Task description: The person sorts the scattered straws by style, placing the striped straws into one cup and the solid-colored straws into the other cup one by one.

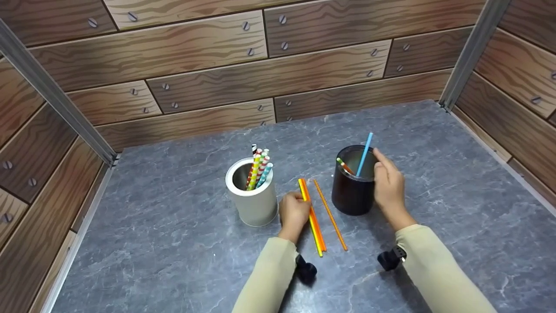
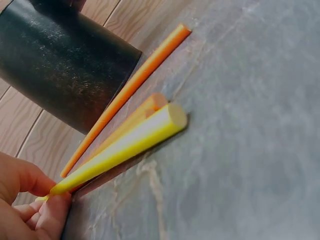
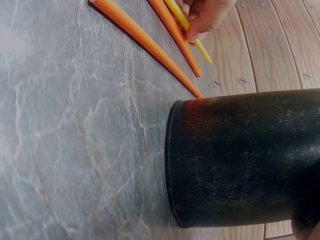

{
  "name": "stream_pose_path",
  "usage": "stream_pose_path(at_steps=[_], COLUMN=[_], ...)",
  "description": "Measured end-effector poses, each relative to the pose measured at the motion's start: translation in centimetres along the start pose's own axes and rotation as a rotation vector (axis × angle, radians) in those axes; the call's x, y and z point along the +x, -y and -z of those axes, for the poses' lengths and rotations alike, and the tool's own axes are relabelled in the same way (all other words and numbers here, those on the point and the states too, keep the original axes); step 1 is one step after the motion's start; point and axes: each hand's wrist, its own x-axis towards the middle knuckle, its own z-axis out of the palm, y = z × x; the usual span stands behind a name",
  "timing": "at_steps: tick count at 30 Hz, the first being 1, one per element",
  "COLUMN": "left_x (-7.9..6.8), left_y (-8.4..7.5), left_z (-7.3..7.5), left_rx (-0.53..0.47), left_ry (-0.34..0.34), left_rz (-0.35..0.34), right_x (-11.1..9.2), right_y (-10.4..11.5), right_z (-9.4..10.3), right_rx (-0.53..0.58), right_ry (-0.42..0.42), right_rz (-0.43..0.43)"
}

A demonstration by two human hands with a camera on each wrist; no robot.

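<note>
My left hand (image 1: 295,211) is low at the table, pinching a yellow straw (image 2: 125,145) between thumb and fingers. Beside that straw lie orange straws (image 1: 316,224), close against it. A separate orange straw (image 1: 331,215) lies on the table between them and a black cup (image 1: 352,195). My right hand (image 1: 389,187) holds this cup by its right side, with a finger up at the rim. Out of the cup leans a light blue straw (image 1: 365,152), and a shorter green-tipped orange-brown one (image 1: 344,165) rests at the rim. The right wrist view shows the cup's base on the tabletop.
To the left of my left hand stands a white cup (image 1: 256,208) holding several striped straws (image 1: 259,167). Wood-patterned walls (image 1: 208,95) enclose the grey marbled table (image 1: 165,243) at the back and both sides.
</note>
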Motion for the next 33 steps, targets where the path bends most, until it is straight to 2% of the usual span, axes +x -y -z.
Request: stream_pose_path(at_steps=[4, 11, 15, 18, 24, 26, 31, 33], left_x=[0.0, 0.0, 0.0, -0.1, -0.5, -0.6, -1.0, -1.2], left_y=[0.2, 0.5, 0.0, -0.8, -2.2, -2.5, -3.6, -4.1], left_z=[0.2, 0.4, 0.8, 1.2, 2.0, 2.2, 2.7, 3.0], left_rx=[-0.059, -0.198, -0.276, -0.292, -0.214, -0.21, -0.262, -0.279], left_ry=[0.035, 0.025, 0.043, 0.044, 0.016, -0.007, -0.03, -0.019], left_rz=[0.024, -0.01, 0.018, 0.012, -0.069, -0.12, -0.212, -0.219], right_x=[0.0, 0.1, 0.1, 0.2, 0.2, 0.1, 0.0, 0.0], right_y=[0.1, 0.2, 0.2, 0.1, 0.1, 0.1, 0.0, -0.1], right_z=[-0.1, 0.0, -0.1, -0.1, -0.1, -0.1, 0.0, 0.0], right_rx=[0.002, 0.006, 0.006, 0.007, 0.02, 0.025, 0.028, 0.026], right_ry=[-0.011, -0.007, -0.006, -0.01, -0.015, -0.011, -0.004, -0.006], right_rz=[0.01, 0.003, 0.004, 0.012, 0.021, 0.015, 0.003, 0.003])
